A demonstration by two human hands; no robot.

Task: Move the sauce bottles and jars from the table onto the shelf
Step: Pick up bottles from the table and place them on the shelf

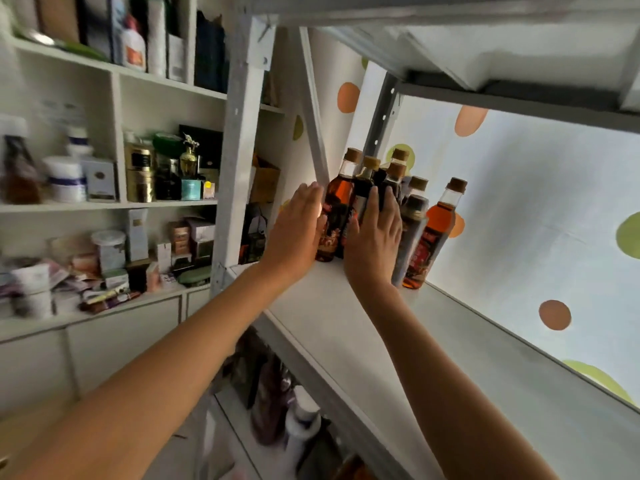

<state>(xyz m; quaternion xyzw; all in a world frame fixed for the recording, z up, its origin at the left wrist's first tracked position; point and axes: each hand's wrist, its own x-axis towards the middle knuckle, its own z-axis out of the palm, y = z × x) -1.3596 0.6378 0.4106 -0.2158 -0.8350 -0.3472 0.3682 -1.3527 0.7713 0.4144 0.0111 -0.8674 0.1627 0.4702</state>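
Observation:
Several sauce bottles with brown caps stand clustered at the far left end of the white shelf. An amber bottle is at the front left, a dark bottle beside it, and another amber bottle at the right. My left hand lies flat with straight fingers against the left side of the front amber bottle. With its fingers extended, my right hand rests against the front of the dark bottles. Neither hand grips anything. The table is out of view.
A white metal upright and a diagonal brace stand just left of the bottles. The upper shelf hangs low above them. A dotted wall backs the shelf. Cabinets crowded with boxes and jars fill the left; more bottles stand below.

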